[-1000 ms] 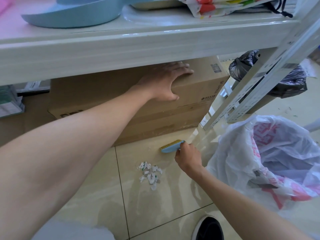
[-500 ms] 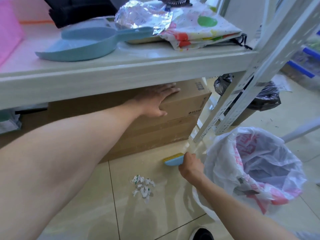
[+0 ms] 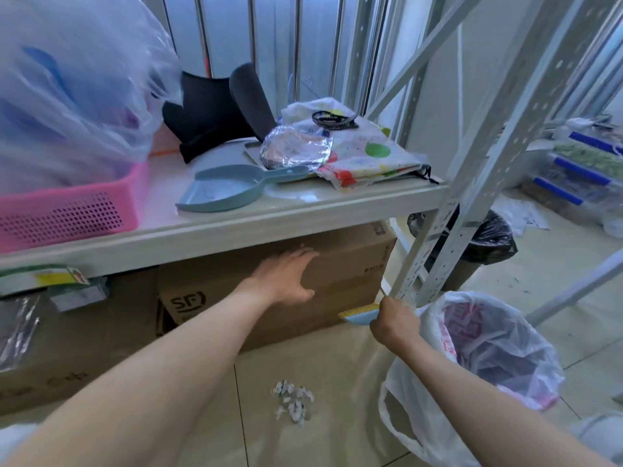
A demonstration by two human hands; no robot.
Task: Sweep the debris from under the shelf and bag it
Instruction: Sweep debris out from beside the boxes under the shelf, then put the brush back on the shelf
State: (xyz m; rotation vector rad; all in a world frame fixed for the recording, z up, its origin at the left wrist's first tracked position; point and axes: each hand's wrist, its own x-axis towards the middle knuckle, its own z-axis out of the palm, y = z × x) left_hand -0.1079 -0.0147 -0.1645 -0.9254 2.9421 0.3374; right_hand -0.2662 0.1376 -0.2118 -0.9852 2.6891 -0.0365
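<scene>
A small pile of torn white paper scraps [image 3: 292,401] lies on the beige floor tiles in front of the shelf. My right hand [image 3: 395,321] grips a small blue brush [image 3: 360,314] with yellow bristles, held above the floor near the shelf post. My left hand [image 3: 290,276] lies flat, fingers spread, against the front of a cardboard box [image 3: 347,264] under the shelf. A white plastic bag [image 3: 488,362] with red print stands open to the right of my right arm. A blue dustpan [image 3: 222,190] rests on the shelf board [image 3: 236,227].
A perforated white shelf post [image 3: 448,210] rises just right of the brush. Behind it stands a bin lined with a black bag [image 3: 485,241]. A pink basket [image 3: 70,207], black items and a foil-covered dish sit on the shelf. More boxes fill the space at left.
My head has risen and tilted up, showing the shelf top. My right hand has lifted the brush away from the scraps toward the post. My left hand stays on the box.
</scene>
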